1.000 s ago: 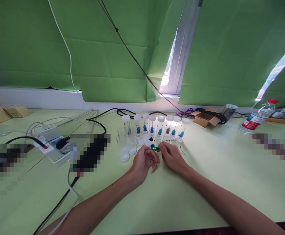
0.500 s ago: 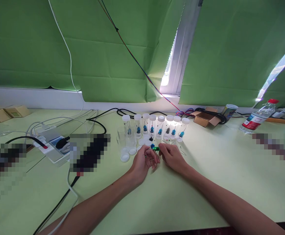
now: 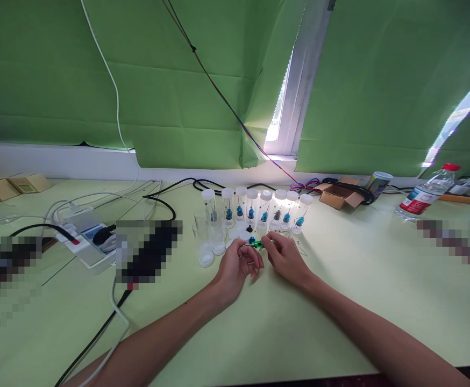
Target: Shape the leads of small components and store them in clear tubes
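Observation:
A small screwdriver with a green handle lies sideways between my hands. Its handle end is pinched in my right hand, thumb and fingers closed around it. The thin metal shaft points left into the closed thumb and forefinger of my left hand; what those fingers grip at the tip is too small and covered to make out. Just beyond my hands lie a blue piece, a black piece and some white caps. Behind them stands a row of clear tubes, white-capped, most with blue parts inside.
Open clear tubes and a white cap stand left of my hands. Farther left are a white power strip and cables. At the right back are a cardboard box, a can and a plastic bottle.
My right hand has shifted and turned slightly upward on the screwdriver, and a little more of the green handle shows. My left hand has stayed in place.

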`<action>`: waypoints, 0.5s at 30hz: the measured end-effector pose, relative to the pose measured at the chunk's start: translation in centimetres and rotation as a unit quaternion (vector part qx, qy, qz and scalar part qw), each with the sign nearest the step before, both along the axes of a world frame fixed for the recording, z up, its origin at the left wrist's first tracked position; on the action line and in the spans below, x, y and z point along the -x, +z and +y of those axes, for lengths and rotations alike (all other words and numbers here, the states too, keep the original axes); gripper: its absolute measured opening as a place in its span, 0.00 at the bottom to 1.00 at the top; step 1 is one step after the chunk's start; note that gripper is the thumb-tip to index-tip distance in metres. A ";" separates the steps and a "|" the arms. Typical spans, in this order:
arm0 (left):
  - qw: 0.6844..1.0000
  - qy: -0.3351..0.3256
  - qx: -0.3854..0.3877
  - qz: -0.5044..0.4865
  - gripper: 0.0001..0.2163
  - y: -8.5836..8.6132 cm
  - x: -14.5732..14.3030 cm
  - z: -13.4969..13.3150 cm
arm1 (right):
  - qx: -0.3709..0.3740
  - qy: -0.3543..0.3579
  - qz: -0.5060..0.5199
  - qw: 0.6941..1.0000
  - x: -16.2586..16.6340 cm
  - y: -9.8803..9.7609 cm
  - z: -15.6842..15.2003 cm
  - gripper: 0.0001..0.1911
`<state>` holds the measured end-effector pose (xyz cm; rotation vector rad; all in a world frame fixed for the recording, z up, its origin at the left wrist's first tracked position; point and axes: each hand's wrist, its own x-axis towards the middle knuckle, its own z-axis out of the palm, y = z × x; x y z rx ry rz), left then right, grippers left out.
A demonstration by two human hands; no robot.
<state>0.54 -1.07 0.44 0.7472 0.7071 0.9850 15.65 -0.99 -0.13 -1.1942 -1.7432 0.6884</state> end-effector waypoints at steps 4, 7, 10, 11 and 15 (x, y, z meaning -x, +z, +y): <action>1.000 -0.002 0.006 0.017 0.23 0.2 -0.1 -0.2 | -0.006 -0.005 -0.008 1.000 0.0 -0.1 0.3 0.26; 1.000 -0.001 0.006 0.014 0.23 0.1 -0.1 -0.1 | -0.007 -0.018 -0.003 1.000 -0.1 -0.2 0.3 0.27; 1.000 -0.003 0.003 0.005 0.23 0.0 0.0 0.0 | 0.001 -0.024 0.011 1.000 -0.1 -0.2 0.2 0.23; 1.000 -0.002 0.002 0.002 0.23 0.0 0.0 0.0 | 0.006 -0.020 0.016 1.000 -0.1 -0.1 0.1 0.21; 1.000 -0.001 0.000 -0.002 0.22 0.0 0.0 0.0 | 0.017 -0.007 0.030 0.999 -0.1 0.0 0.0 0.18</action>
